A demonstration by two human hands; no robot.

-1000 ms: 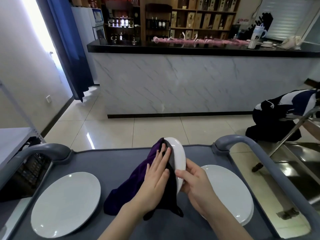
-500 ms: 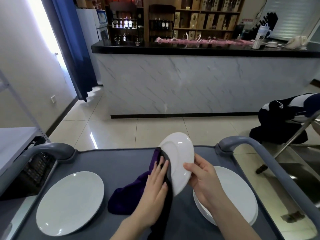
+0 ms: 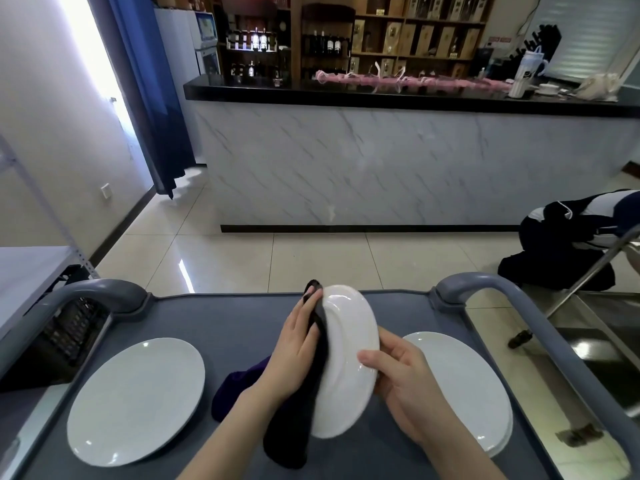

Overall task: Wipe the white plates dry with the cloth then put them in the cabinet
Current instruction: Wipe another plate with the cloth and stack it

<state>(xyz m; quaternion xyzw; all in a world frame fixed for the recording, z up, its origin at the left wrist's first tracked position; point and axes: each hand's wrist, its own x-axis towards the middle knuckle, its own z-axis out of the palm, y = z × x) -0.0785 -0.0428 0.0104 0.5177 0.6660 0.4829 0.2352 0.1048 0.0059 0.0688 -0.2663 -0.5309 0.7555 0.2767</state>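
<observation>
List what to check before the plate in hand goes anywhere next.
1. Grip: right hand holds the held plate by its rim: ok.
2. Wiping contact: left hand presses the cloth flat against that plate: ok.
3. Dryness of held plate: cannot tell.
4. Others: left plate and right stack lie flat on the cart: ok.
5. Destination: cabinet in sight: not ok, none identifiable in view.

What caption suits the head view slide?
Left hand presses dark cloth to a tilted white plate gripped by right hand.
</observation>
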